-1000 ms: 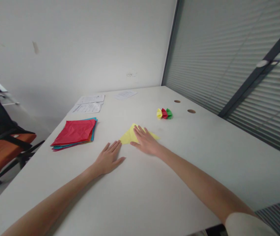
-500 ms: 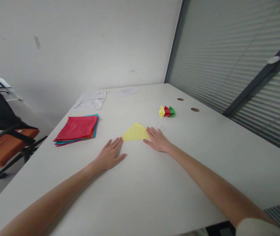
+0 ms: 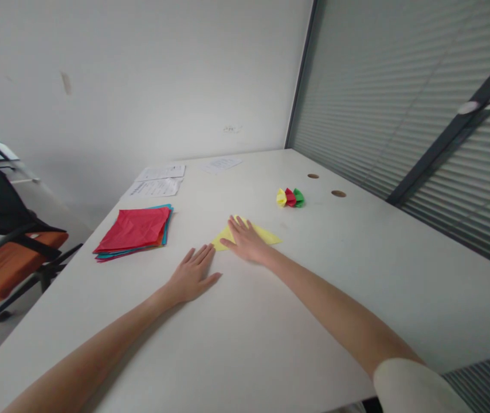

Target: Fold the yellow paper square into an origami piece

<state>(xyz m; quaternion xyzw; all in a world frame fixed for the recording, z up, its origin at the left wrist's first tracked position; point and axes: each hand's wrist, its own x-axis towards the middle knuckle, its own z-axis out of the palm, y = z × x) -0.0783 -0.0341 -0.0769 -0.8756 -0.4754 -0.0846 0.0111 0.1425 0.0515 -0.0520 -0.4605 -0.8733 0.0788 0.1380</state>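
A yellow paper folded into a triangle (image 3: 266, 235) lies flat on the white table (image 3: 356, 269). My right hand (image 3: 246, 241) rests flat on its left part, fingers stretched out and open. My left hand (image 3: 192, 276) lies flat and open on the table just left of the paper's near corner, fingertips beside it. Neither hand grips anything.
A stack of coloured paper sheets (image 3: 133, 230), red on top, lies to the left. Three small folded paper pieces (image 3: 290, 198), yellow, red and green, sit farther back. Printed sheets (image 3: 156, 180) lie near the wall. Two cable holes (image 3: 338, 194) are at right. An orange chair (image 3: 4, 264) stands left.
My right hand slid left from the paper's right corner back onto its left part, uncovering the right tip. My left hand stayed put.
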